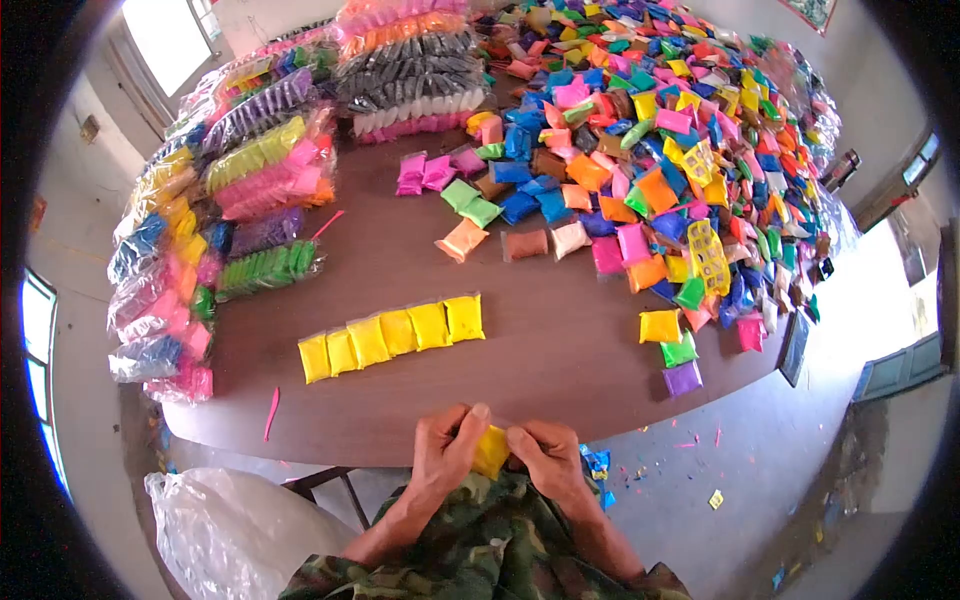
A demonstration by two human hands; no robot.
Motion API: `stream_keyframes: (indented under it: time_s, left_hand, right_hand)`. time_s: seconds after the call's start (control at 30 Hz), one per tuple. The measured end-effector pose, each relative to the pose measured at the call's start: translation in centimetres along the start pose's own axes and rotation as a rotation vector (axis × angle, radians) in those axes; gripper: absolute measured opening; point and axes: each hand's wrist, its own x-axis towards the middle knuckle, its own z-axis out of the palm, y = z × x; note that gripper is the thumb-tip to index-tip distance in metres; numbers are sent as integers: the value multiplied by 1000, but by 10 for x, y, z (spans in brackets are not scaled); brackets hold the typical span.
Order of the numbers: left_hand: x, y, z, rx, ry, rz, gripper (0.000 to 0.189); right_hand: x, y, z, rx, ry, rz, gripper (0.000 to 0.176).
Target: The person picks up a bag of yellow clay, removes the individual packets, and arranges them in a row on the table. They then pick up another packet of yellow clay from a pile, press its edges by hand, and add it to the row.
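Both the left hand [444, 452] and right hand [545, 458] pinch closed on a small yellow plastic packet [491, 451] at the brown wooden surface's [520, 360] near edge, below a row of yellow packets [392, 336].

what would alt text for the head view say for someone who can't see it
The left hand and right hand pinch a small yellow packet at the near edge of a brown table. A row of six yellow packets lies ahead of them, with a big heap of many-coloured packets at far right and bagged bundles stacked along the left.
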Motion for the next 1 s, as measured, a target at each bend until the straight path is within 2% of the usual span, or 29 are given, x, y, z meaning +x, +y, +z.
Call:
stream_keyframes:
  time_s: [0.2,0.3,0.4,0.53,0.6,0.67,0.87,0.97,1.0]
  left_hand:
    - [-1,6,-2,45,44,49,38]
    - [2,-1,-4,-2,131,47,38]
    - [7,12,-17,45,173,50,37]
    - [3,-1,-4,41,131,71,31]
    - [4,2,-4,114,119,158,31]
    - [7,2,-7,209,113,247,32]
    - [9,-3,-10,249,106,169,32]
    - [12,3,-17,84,179,31,24]
    - [10,7,-22,195,137,144,23]
  right_hand:
    - [-1,12,1,-69,28,-7,23]
    - [3,25,0,38,142,-5,20]
    - [7,8,-5,87,178,9,17]
    - [4,12,13,-98,102,-19,20]
    - [3,18,20,-227,66,-36,22]
    - [1,8,25,-156,94,5,24]
    - [1,19,23,-168,137,10,22]
    - [0,14,17,-38,193,46,23]
    - [-1,12,14,31,214,64,24]
